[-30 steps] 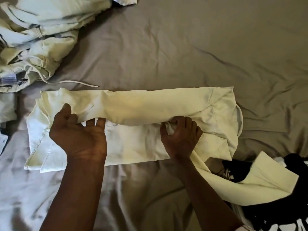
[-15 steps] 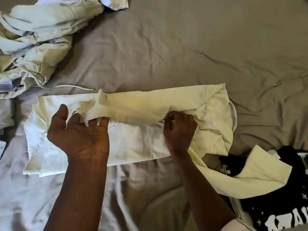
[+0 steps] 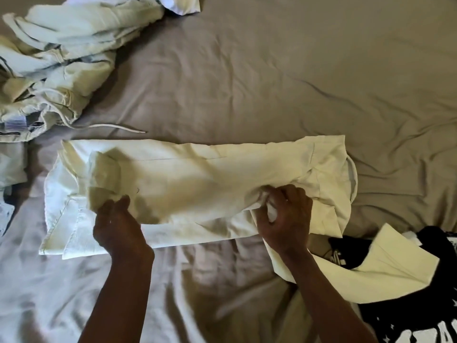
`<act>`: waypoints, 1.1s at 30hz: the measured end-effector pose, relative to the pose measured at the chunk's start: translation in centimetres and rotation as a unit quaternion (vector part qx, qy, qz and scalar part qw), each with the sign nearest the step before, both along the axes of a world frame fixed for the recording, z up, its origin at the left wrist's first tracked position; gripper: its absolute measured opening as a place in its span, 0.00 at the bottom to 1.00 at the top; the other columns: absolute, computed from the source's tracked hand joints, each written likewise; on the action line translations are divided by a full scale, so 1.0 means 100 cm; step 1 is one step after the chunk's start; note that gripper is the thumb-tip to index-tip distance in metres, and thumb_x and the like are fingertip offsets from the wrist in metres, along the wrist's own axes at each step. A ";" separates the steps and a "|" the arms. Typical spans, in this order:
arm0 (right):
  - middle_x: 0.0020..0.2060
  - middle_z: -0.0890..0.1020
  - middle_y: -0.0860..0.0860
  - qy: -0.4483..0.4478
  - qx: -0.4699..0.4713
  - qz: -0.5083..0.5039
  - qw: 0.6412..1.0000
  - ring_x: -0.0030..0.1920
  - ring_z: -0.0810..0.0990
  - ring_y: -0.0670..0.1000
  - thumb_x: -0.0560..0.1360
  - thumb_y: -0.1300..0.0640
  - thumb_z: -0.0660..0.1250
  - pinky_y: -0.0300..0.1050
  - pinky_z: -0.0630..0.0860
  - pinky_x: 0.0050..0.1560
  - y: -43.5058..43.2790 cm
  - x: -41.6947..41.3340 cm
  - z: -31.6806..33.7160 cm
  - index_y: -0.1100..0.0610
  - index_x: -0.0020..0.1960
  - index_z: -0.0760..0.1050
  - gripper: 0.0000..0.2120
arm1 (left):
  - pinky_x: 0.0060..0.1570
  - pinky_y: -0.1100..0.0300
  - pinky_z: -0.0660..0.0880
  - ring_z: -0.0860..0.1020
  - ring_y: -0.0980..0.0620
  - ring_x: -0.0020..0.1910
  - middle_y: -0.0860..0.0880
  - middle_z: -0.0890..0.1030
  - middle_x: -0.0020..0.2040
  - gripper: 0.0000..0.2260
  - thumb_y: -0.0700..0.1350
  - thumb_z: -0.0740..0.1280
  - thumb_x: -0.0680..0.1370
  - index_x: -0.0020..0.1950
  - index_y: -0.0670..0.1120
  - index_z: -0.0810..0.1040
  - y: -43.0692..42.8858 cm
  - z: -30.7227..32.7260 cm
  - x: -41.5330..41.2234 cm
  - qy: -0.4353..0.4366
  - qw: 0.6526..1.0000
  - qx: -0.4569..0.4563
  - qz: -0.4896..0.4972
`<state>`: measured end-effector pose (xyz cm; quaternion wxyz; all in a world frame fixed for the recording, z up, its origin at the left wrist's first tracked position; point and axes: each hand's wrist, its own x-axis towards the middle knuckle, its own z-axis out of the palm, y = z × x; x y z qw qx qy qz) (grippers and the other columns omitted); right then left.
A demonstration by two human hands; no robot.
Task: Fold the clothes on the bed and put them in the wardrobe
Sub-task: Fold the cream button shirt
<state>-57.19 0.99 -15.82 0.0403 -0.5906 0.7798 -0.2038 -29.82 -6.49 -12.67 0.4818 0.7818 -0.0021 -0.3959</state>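
Note:
A cream shirt [image 3: 197,179] lies folded lengthwise across the grey bed sheet [image 3: 272,82]. My left hand [image 3: 118,224] grips a fold of the shirt near its left end. My right hand [image 3: 284,216] pinches bunched cloth near the shirt's right end, fingers curled into it. One cream sleeve [image 3: 385,271] trails off to the lower right, under my right forearm and over a dark garment.
A heap of pale green clothes [image 3: 57,60] with a white drawstring [image 3: 116,127] sits at the upper left. A black garment with white print [image 3: 420,318] lies at the lower right. Part of a pale garment [image 3: 11,164] shows at the left edge.
Both hands have pulled the shirt's upper fold down toward me, so it now covers more of the layer beneath. My left hand went from spread fingers to gripping the cloth.

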 end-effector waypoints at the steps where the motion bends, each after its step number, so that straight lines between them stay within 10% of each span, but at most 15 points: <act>1: 0.49 0.79 0.52 -0.033 -0.019 -0.051 0.998 0.53 0.76 0.57 0.70 0.55 0.74 0.54 0.72 0.54 -0.007 0.002 0.002 0.53 0.58 0.83 0.16 | 0.62 0.54 0.77 0.79 0.48 0.59 0.49 0.79 0.61 0.24 0.49 0.75 0.68 0.63 0.46 0.80 0.006 -0.004 0.002 -0.076 0.995 0.066 -0.015; 6: 0.68 0.75 0.57 -0.125 0.002 -0.194 0.973 0.70 0.71 0.60 0.80 0.44 0.60 0.58 0.66 0.70 -0.057 -0.008 -0.001 0.55 0.71 0.75 0.24 | 0.72 0.45 0.62 0.63 0.45 0.78 0.45 0.62 0.81 0.28 0.44 0.69 0.73 0.73 0.46 0.72 0.019 0.016 -0.005 -0.434 0.877 -0.008 -0.205; 9: 0.82 0.57 0.60 -0.139 0.175 -0.208 0.952 0.82 0.53 0.61 0.80 0.32 0.57 0.62 0.52 0.79 -0.083 -0.013 -0.013 0.53 0.83 0.56 0.39 | 0.69 0.43 0.66 0.73 0.39 0.69 0.43 0.75 0.71 0.28 0.39 0.67 0.69 0.70 0.47 0.74 -0.025 0.012 0.014 -0.459 0.811 -0.028 -0.362; 13: 0.82 0.41 0.62 -0.094 0.269 -0.175 0.942 0.82 0.37 0.66 0.75 0.24 0.56 0.66 0.40 0.79 -0.098 -0.004 -0.034 0.52 0.84 0.41 0.51 | 0.73 0.33 0.59 0.66 0.38 0.74 0.43 0.67 0.75 0.28 0.45 0.72 0.72 0.71 0.52 0.71 -0.070 -0.015 0.036 -0.444 0.664 0.172 -0.577; 18: 0.82 0.40 0.63 -0.041 0.235 -0.181 0.954 0.82 0.36 0.66 0.75 0.23 0.47 0.67 0.38 0.79 -0.091 0.005 -0.058 0.52 0.85 0.41 0.49 | 0.52 0.53 0.76 0.82 0.39 0.56 0.44 0.83 0.54 0.09 0.48 0.77 0.73 0.51 0.49 0.83 -0.103 -0.013 0.079 -0.305 0.807 0.162 -0.479; 21: 0.82 0.43 0.64 -0.011 0.215 -0.188 0.958 0.82 0.40 0.68 0.76 0.24 0.49 0.69 0.41 0.79 -0.089 0.008 -0.064 0.53 0.85 0.45 0.48 | 0.46 0.54 0.74 0.81 0.43 0.46 0.47 0.84 0.53 0.17 0.53 0.84 0.64 0.45 0.51 0.81 -0.106 -0.004 0.106 -0.161 0.861 0.132 -0.465; 26: 0.83 0.48 0.61 0.076 0.138 -0.075 0.985 0.82 0.43 0.66 0.80 0.34 0.54 0.70 0.40 0.79 -0.095 0.041 -0.043 0.54 0.85 0.49 0.40 | 0.70 0.42 0.71 0.74 0.45 0.69 0.52 0.78 0.66 0.45 0.82 0.72 0.51 0.59 0.55 0.81 -0.095 -0.002 0.117 -0.353 0.672 0.201 -0.618; 31: 0.84 0.45 0.54 0.040 0.196 -0.052 0.978 0.83 0.40 0.60 0.79 0.29 0.48 0.70 0.43 0.79 -0.086 0.096 -0.065 0.50 0.85 0.44 0.42 | 0.51 0.51 0.77 0.82 0.39 0.50 0.46 0.82 0.39 0.31 0.79 0.68 0.62 0.33 0.50 0.78 -0.107 0.012 0.121 -0.371 0.705 0.162 -0.582; 33: 0.84 0.45 0.55 0.051 0.197 -0.066 0.977 0.83 0.41 0.60 0.79 0.29 0.48 0.69 0.43 0.79 -0.086 0.097 -0.072 0.51 0.85 0.45 0.42 | 0.44 0.53 0.73 0.81 0.40 0.43 0.47 0.79 0.34 0.34 0.81 0.64 0.63 0.32 0.48 0.75 -0.117 0.017 0.131 -0.429 0.648 0.181 -0.602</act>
